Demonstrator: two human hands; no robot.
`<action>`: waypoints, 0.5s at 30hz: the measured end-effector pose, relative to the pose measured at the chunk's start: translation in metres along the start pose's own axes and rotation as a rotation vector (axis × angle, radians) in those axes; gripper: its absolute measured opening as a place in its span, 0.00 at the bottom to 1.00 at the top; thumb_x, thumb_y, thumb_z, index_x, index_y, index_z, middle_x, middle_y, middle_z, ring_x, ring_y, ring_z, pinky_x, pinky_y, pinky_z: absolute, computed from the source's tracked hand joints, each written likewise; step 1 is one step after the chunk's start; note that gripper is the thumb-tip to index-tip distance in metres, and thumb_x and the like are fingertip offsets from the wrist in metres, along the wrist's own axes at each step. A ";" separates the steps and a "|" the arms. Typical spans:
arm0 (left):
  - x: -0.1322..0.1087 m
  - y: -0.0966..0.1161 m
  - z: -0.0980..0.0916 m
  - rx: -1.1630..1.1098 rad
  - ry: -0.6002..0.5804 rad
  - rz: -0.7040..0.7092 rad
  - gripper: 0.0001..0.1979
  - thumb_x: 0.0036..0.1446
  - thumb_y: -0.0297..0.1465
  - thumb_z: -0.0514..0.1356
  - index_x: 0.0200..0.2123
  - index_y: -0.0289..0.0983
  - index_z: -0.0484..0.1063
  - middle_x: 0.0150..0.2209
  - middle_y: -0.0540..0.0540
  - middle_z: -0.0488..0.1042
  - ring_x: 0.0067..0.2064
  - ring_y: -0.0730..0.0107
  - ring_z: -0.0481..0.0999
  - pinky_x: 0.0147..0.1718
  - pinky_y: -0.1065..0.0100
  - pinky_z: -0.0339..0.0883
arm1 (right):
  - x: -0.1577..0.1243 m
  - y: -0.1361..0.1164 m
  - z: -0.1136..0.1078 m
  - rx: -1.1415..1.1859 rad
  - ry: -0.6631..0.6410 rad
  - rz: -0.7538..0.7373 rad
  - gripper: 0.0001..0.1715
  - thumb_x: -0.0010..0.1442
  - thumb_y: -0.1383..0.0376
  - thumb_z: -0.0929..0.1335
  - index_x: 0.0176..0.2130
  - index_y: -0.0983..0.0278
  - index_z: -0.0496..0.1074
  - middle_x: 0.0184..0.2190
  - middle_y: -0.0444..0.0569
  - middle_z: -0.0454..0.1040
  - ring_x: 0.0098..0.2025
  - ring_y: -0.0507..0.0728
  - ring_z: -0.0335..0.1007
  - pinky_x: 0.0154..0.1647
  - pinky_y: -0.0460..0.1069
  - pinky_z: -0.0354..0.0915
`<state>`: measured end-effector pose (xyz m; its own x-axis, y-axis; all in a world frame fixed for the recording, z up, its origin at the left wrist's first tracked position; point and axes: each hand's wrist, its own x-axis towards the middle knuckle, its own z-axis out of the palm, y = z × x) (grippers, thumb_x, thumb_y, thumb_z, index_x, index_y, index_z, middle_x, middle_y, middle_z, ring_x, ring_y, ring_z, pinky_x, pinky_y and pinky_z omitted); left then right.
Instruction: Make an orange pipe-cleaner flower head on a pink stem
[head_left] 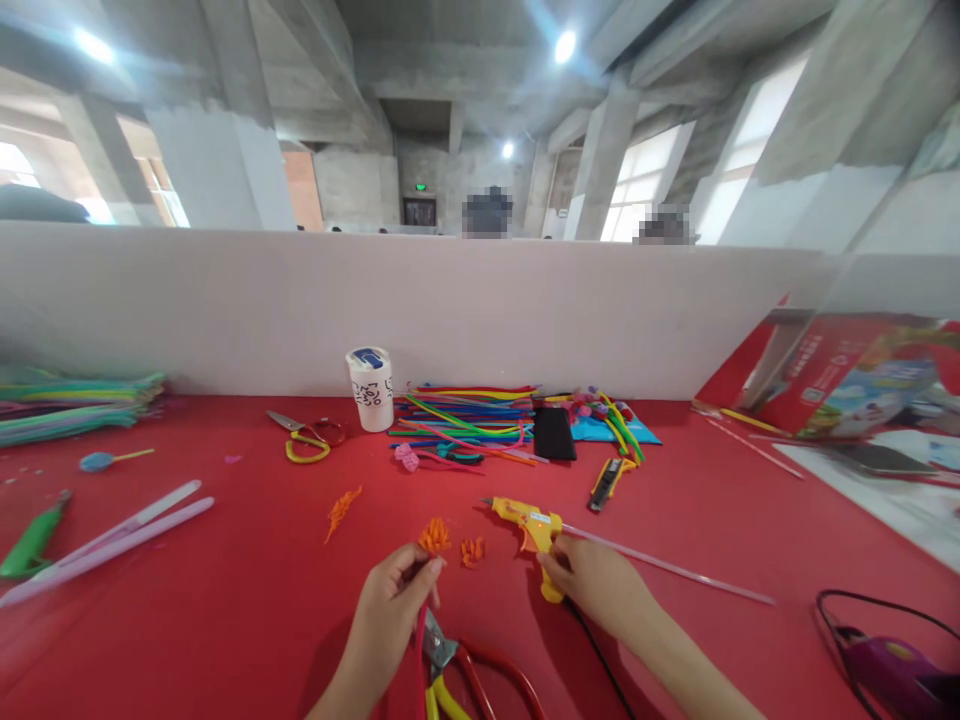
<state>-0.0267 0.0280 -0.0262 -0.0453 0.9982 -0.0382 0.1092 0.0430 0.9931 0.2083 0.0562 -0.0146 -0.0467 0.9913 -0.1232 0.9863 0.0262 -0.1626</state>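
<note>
While lamps [565,46] shine, hands [390,605] overhang the red tabletop [225,640]

Orange tuft [435,535], bushy, sits at your left grip [409,585]; pinkish-red stem [420,660] runs down below, join hidden by fingers. Yellow glue gun [534,520]: handle [552,590] in your right grip [574,567], nozzle [487,501] leftward, orange trigger [527,541], long clear glue stick [675,566] out back.

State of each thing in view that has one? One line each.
Left hand, pinching pink stem
Right hand, gripping yellow glue gun
Yellow glue gun, glue stick at rear; power unclear
Pliers, handles spread
Scissors, lying flat; blade opening unclear
White cup, upright, lidded
Lilac tongs-like tool, arms apart
Black phone-like slab, flat
Ceiling light, on
</note>
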 end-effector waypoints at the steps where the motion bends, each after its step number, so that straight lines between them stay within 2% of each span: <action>1: 0.000 0.000 0.000 -0.001 0.007 0.001 0.15 0.48 0.42 0.59 0.21 0.35 0.69 0.15 0.54 0.65 0.16 0.77 0.57 0.18 0.73 0.52 | 0.002 -0.001 -0.003 -0.010 0.007 0.005 0.17 0.62 0.61 0.62 0.27 0.65 0.72 0.25 0.54 0.75 0.30 0.58 0.73 0.25 0.48 0.57; 3: 0.001 0.000 0.000 -0.006 0.015 -0.005 0.15 0.48 0.42 0.59 0.22 0.35 0.69 0.15 0.54 0.64 0.16 0.76 0.57 0.17 0.73 0.51 | 0.010 -0.009 -0.010 -0.023 0.030 0.003 0.15 0.63 0.61 0.62 0.32 0.67 0.72 0.29 0.54 0.75 0.32 0.57 0.73 0.30 0.50 0.64; 5: 0.001 0.000 0.001 -0.004 0.009 -0.006 0.14 0.48 0.41 0.59 0.21 0.36 0.69 0.15 0.54 0.65 0.16 0.76 0.57 0.17 0.73 0.51 | 0.029 -0.025 -0.018 -0.019 0.060 -0.053 0.14 0.63 0.59 0.63 0.45 0.64 0.69 0.42 0.49 0.71 0.39 0.54 0.70 0.40 0.53 0.68; 6: 0.000 0.000 0.001 0.000 0.005 -0.003 0.14 0.48 0.41 0.59 0.21 0.36 0.68 0.15 0.54 0.65 0.16 0.76 0.58 0.17 0.72 0.52 | 0.042 -0.035 -0.021 -0.005 0.065 -0.111 0.15 0.62 0.60 0.64 0.48 0.64 0.67 0.47 0.51 0.69 0.43 0.56 0.69 0.42 0.55 0.68; 8: 0.000 0.000 0.002 0.007 0.004 0.007 0.14 0.48 0.40 0.59 0.21 0.36 0.68 0.15 0.54 0.65 0.17 0.75 0.59 0.18 0.72 0.53 | 0.072 -0.058 -0.025 0.019 0.076 -0.218 0.17 0.62 0.61 0.64 0.50 0.64 0.65 0.49 0.51 0.68 0.45 0.57 0.68 0.43 0.57 0.67; 10: 0.000 -0.001 0.001 0.005 0.012 0.017 0.13 0.48 0.40 0.59 0.20 0.36 0.68 0.15 0.53 0.65 0.17 0.75 0.59 0.18 0.73 0.53 | 0.101 -0.079 -0.024 0.030 0.079 -0.265 0.17 0.62 0.61 0.64 0.50 0.64 0.66 0.49 0.51 0.68 0.45 0.57 0.68 0.44 0.56 0.67; 12: 0.003 -0.004 -0.001 -0.009 0.027 0.018 0.14 0.48 0.40 0.59 0.20 0.37 0.68 0.15 0.53 0.66 0.15 0.76 0.58 0.16 0.73 0.50 | 0.124 -0.094 -0.018 0.041 0.077 -0.273 0.18 0.62 0.61 0.65 0.50 0.65 0.65 0.49 0.52 0.68 0.45 0.57 0.68 0.43 0.57 0.67; 15: 0.007 -0.010 -0.001 -0.050 0.050 -0.008 0.14 0.47 0.41 0.59 0.19 0.37 0.68 0.15 0.52 0.68 0.13 0.77 0.56 0.13 0.73 0.46 | 0.141 -0.104 -0.007 0.070 0.065 -0.247 0.19 0.61 0.61 0.65 0.50 0.67 0.65 0.49 0.53 0.68 0.45 0.58 0.68 0.44 0.56 0.67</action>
<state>-0.0292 0.0341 -0.0359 -0.0959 0.9945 -0.0414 0.0593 0.0473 0.9971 0.1003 0.1945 -0.0086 -0.2720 0.9622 -0.0088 0.9330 0.2615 -0.2472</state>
